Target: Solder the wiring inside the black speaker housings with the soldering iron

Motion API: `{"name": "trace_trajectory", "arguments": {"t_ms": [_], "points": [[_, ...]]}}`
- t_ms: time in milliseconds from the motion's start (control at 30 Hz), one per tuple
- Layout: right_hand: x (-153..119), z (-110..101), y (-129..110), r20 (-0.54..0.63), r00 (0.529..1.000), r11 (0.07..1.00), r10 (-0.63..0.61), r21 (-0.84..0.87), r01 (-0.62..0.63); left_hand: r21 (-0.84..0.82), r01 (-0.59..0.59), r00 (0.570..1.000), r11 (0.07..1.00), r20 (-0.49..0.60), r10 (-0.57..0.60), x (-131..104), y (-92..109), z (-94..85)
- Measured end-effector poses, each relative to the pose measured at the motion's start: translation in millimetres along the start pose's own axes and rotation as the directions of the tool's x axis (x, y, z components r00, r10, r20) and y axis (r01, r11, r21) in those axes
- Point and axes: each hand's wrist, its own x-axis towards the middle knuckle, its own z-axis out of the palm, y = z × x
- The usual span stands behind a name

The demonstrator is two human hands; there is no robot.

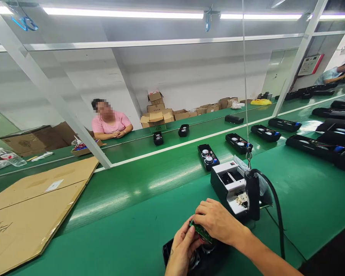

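Note:
Between my two hands is a small green circuit board (202, 231), tilted above a black speaker housing (167, 251) on the green bench. My left hand (182, 245) pinches the board's near end, with the thumb on top. The fingers of my right hand (215, 220) close on its upper edge. Under the board, round speakers (194, 262) and a bit of red wire show in the housing, partly hidden by my hands. Just beyond my right hand stands a white and black screw feeder (230, 180). A black electric screwdriver (252, 195) hangs on a cable in front of it.
Open speaker housings (208, 156) lie along the green conveyor (149, 172), and several more crowd the right side (313, 147). Flat cardboard (46, 207) covers the left. A person in pink (112, 120) sits across the line near cartons (156, 115); another person (335, 74) works far right.

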Motion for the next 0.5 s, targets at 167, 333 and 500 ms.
{"name": "trace_trajectory", "arguments": {"t_ms": [167, 333, 500], "points": [[-1.2, 4.2, 0.2, -0.012, 0.999, 0.999, -0.033, -0.007, 0.033, -0.043, -0.017, 0.999, 0.999, -0.037, 0.016, -0.8, -0.7, -0.8], [-7.0, 0.4, -1.8, -0.082, 0.982, 0.95, 0.172, 0.277, -0.143, -0.018, -0.011, 1.0, 1.0, -0.011, 0.01, 1.8, 0.9, -7.6], [-14.9, -12.0, -17.5, 0.056, 0.833, 0.554, 0.55, 0.722, -0.414, 0.227, -0.187, 0.968, 0.956, -0.121, 0.218, -0.1, 3.3, 0.9]]}}
